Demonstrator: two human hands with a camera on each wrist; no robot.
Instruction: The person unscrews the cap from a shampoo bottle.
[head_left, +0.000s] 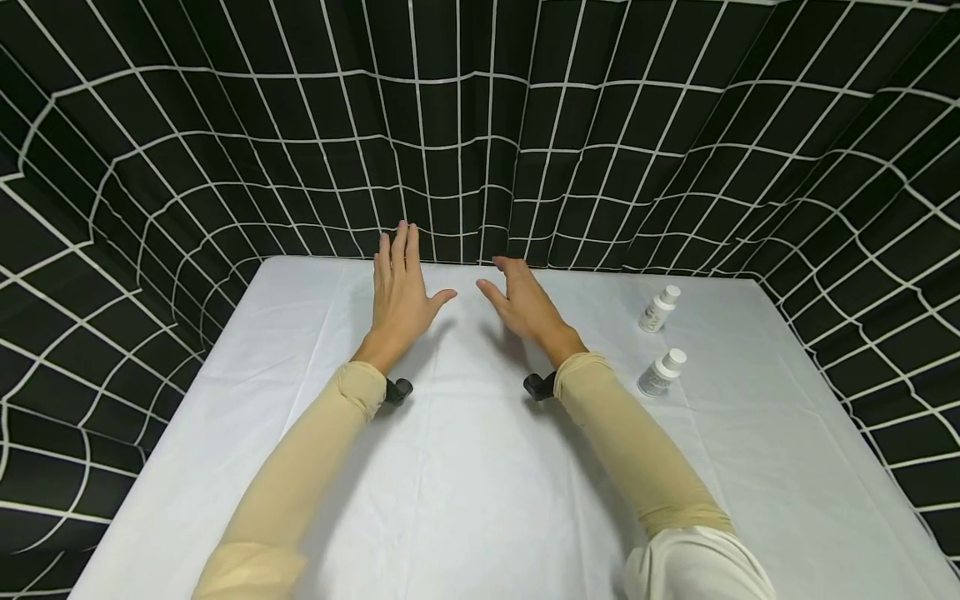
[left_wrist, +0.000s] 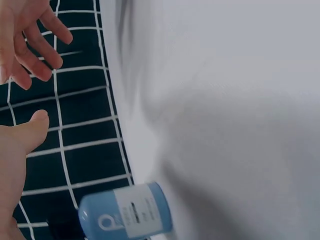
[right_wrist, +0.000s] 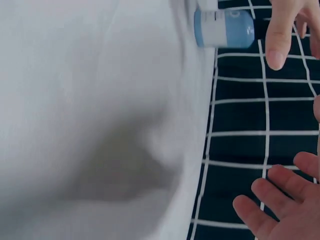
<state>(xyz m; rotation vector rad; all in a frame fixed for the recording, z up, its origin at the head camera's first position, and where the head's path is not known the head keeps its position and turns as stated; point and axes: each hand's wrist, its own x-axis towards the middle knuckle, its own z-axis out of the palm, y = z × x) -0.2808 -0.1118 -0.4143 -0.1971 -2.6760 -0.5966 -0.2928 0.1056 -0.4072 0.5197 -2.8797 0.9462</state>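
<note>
I am hovering my left hand (head_left: pixel 397 296) and right hand (head_left: pixel 527 304) over the white tablecloth (head_left: pixel 480 467), thumbs spreading from the fingers. A white-labelled blue bottle (left_wrist: pixel 125 211) is standing upright near the left hand; two white bottles (head_left: pixel 657 311) are standing right of the right hand.

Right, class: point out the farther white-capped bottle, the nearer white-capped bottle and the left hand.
Farther white-capped bottle (head_left: pixel 656 313), head view: its body.
Nearer white-capped bottle (head_left: pixel 659 377), head view: its body.
Left hand (head_left: pixel 400 298), head view: back of the hand.
</note>
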